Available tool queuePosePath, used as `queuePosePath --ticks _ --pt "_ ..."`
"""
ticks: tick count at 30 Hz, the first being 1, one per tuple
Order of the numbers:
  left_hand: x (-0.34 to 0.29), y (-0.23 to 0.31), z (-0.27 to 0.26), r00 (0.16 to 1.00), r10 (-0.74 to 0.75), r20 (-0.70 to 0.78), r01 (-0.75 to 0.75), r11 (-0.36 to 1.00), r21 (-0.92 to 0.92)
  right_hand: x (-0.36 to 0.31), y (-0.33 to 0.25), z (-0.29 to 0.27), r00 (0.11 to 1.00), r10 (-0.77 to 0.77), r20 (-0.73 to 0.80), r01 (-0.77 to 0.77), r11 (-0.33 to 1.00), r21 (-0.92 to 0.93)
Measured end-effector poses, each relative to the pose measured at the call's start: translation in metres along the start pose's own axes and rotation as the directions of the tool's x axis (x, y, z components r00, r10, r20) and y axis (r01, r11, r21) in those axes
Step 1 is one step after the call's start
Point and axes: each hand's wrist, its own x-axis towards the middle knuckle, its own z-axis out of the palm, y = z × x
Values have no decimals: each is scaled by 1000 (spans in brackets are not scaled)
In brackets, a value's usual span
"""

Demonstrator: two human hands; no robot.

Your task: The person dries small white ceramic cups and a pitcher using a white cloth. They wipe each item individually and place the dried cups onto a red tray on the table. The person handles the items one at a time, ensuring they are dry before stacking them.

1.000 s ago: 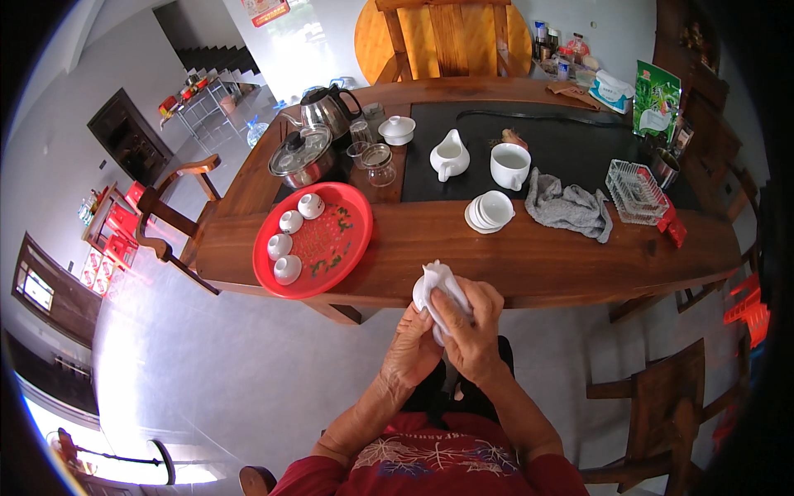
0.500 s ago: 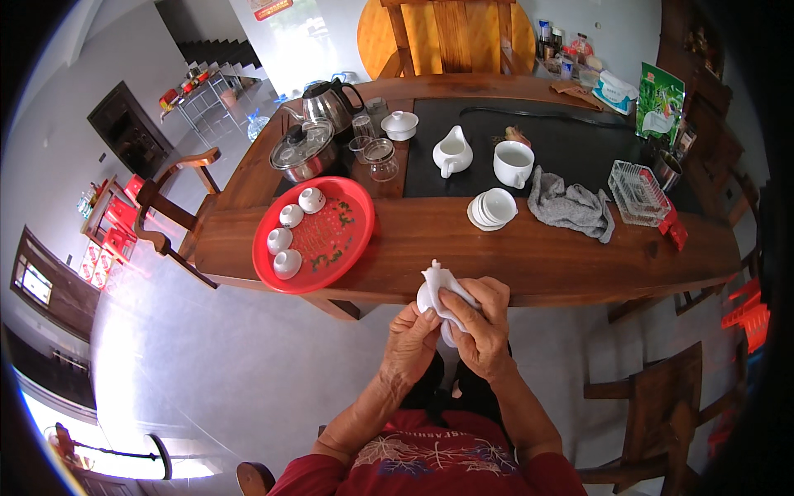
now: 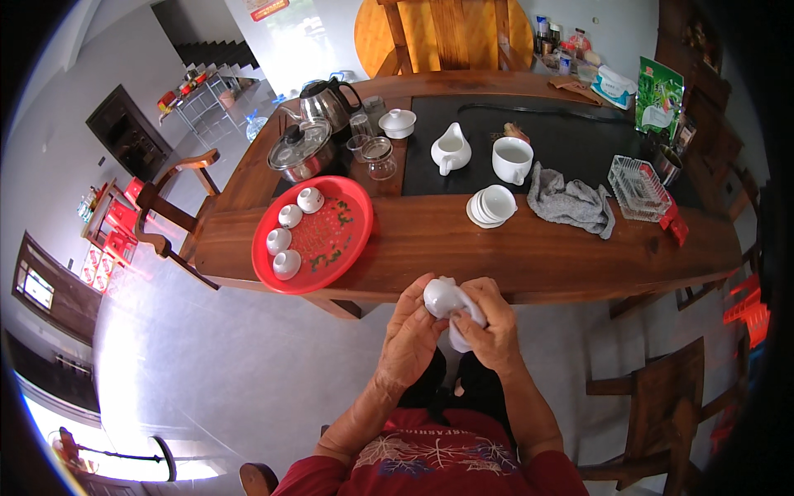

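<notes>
Both bare forearms slant inward from the lower edge, wrists raised, bringing the hands close together just short of the table's near edge. The left hand (image 3: 407, 331) is turned partly upward, its thumb and fingers closed around a small white cup (image 3: 440, 298) that sits between the two hands. The right hand (image 3: 495, 321) is bent in toward it, knuckles up, fingers and thumb clamped on a white cloth (image 3: 466, 334) that lies against the cup and hangs below the thumb. Beyond both hands spreads the wooden table (image 3: 397, 248). Left of the left hand and a little farther is a red tray (image 3: 365, 211) with four small white cups (image 3: 287, 264). Straight ahead of the right hand stand nested white cups (image 3: 497, 203), with a grey cloth (image 3: 571, 201) to their right. Farther from the hands are a white pitcher (image 3: 451, 153) and a white mug (image 3: 511, 161).
</notes>
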Motion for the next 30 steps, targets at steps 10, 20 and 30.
queuePosePath --ticks 10,20,30 --pt "-4 -2 -19 999 -22 37 15 982 188 -4 -17 -5 864 -285 415 471 748 -467" --pt "-1 1 -15 993 -116 6 115 989 90 2 -19 9 897 -342 281 433 546 -718" --pt "1 -5 -20 999 -35 13 32 987 160 0 3 26 952 -281 118 305 887 -346"
